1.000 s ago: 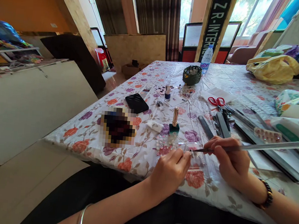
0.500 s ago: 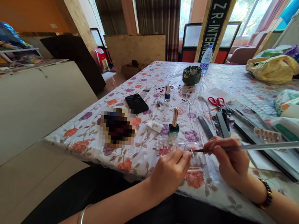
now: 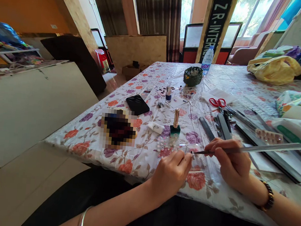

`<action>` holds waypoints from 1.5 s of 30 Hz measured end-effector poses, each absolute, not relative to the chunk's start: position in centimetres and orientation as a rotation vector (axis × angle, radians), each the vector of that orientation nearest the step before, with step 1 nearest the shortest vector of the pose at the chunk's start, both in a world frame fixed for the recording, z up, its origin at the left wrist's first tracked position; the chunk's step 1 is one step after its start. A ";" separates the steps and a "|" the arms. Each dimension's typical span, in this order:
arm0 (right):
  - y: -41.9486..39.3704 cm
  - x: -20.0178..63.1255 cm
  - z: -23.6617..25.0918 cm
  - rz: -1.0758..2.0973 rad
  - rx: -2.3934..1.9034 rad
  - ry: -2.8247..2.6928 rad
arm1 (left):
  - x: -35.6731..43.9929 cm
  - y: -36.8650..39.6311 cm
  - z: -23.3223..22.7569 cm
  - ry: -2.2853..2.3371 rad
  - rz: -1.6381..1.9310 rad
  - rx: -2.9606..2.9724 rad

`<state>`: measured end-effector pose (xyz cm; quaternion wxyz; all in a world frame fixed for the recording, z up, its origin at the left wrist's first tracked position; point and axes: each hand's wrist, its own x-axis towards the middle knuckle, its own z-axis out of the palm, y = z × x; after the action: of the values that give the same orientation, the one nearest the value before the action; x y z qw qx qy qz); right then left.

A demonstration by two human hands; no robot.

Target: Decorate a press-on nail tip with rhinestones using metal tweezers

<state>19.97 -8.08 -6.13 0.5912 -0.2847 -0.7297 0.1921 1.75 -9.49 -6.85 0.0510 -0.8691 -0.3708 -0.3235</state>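
My right hand (image 3: 230, 162) is closed around a thin brush (image 3: 258, 147) with a long clear handle, its dark tip pointing left. That tip meets a tiny dark piece at the fingertips of my left hand (image 3: 173, 169), which is closed in a pinch; the piece is too small to name. Beneath the fingertips lies a clear plastic case (image 3: 200, 163). Just beyond stands a dark green nail polish bottle (image 3: 175, 129) with a gold cap. Small pale and pink beads (image 3: 164, 146) lie left of the case, near a small white tube (image 3: 156, 128).
Red scissors (image 3: 217, 102), nail files (image 3: 224, 126) and several tools lie to the right, near tissue packs (image 3: 296, 132). Further back are a blue polish bottle (image 3: 168, 95), a green basket (image 3: 193, 77) and a water bottle (image 3: 207, 61). A black pouch (image 3: 137, 105) lies left.
Both hands stay in nearly the same place. The brush and my right hand have shifted only very slightly.
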 end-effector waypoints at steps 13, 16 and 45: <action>-8.1 20.1 -6.4 0.447 -0.667 -1.684 | 1.7 -9.5 -7.0 -1.129 -0.971 -2.640; -8.0 20.1 -6.4 0.446 -0.665 -1.690 | 1.7 -9.5 -6.9 -1.129 -0.967 -2.636; -8.4 20.2 -6.7 0.393 -0.779 -1.668 | 1.7 -9.4 -6.9 -1.113 -0.957 -2.630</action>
<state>20.17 -8.36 -6.71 0.5887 -0.3343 -0.7164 0.1686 1.68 -9.42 -6.87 0.0647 -0.8714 -0.3688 -0.3170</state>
